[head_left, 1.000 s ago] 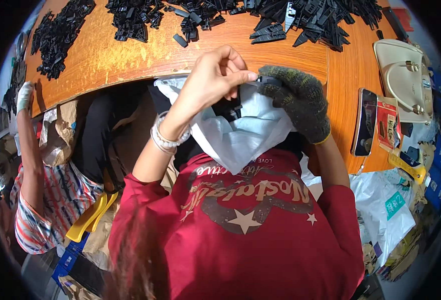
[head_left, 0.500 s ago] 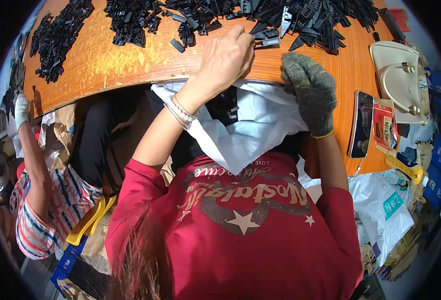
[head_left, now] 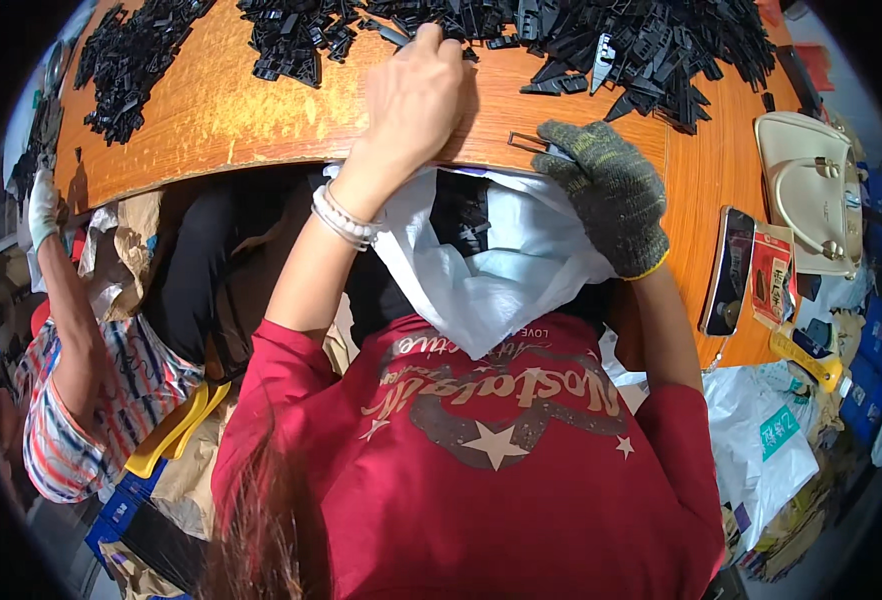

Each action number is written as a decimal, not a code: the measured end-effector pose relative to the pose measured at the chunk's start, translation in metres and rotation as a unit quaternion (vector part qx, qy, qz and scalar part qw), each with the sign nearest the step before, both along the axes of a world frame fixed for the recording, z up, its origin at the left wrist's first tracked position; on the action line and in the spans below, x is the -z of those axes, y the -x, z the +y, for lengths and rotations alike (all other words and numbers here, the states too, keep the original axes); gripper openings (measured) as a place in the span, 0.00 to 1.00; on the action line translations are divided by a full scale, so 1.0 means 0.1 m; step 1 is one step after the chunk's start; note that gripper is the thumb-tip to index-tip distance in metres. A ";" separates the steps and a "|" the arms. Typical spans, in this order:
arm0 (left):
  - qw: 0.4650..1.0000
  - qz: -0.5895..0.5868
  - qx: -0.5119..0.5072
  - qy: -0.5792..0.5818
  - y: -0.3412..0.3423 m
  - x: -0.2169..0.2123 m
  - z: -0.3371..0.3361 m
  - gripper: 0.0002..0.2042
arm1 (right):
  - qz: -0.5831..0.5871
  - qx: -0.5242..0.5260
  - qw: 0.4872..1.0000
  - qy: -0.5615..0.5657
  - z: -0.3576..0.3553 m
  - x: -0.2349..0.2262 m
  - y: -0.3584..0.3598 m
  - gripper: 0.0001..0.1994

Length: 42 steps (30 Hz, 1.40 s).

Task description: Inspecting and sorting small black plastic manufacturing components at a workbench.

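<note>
My bare left hand reaches over the wooden table with its fingers curled down at a pile of small black plastic clips. Whatever its fingertips grip is hidden by the hand. Just above the table's near edge, my right hand, in a dark grey knit glove, pinches a black plastic clip whose thin two-pronged end sticks out to the left. Below both hands an open white bag lies across my lap, with black pieces inside. A heap of longer, pointed black plastic pieces lies beyond my right hand.
Another black pile lies at the table's far left. On the right are a phone, a red packet, a cream handbag and a yellow-handled tool. At left, a co-worker's gloved hand is by the table edge.
My left hand has moved left and away from me to the small clips. My right hand has shifted slightly, and a black clip now shows in its fingers. The view has shifted a little.
</note>
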State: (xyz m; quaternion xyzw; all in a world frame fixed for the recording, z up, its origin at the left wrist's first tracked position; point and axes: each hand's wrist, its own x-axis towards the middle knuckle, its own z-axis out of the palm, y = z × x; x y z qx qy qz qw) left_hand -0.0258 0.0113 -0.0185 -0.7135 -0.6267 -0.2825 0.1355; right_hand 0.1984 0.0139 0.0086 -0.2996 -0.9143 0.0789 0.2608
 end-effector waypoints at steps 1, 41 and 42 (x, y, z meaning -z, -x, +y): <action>0.998 0.050 -0.014 0.041 0.00 0.06 0.04 0.07 | -0.001 0.001 1.000 -0.001 0.00 0.00 0.01 0.15; 0.902 -0.300 0.224 0.214 -0.20 0.02 -0.12 0.08 | -0.203 -0.115 0.970 -0.077 0.50 -0.24 -0.05 0.14; 0.902 -0.302 0.223 0.214 -0.19 0.01 -0.13 0.08 | -0.199 -0.127 0.967 -0.094 0.46 -0.28 0.02 0.14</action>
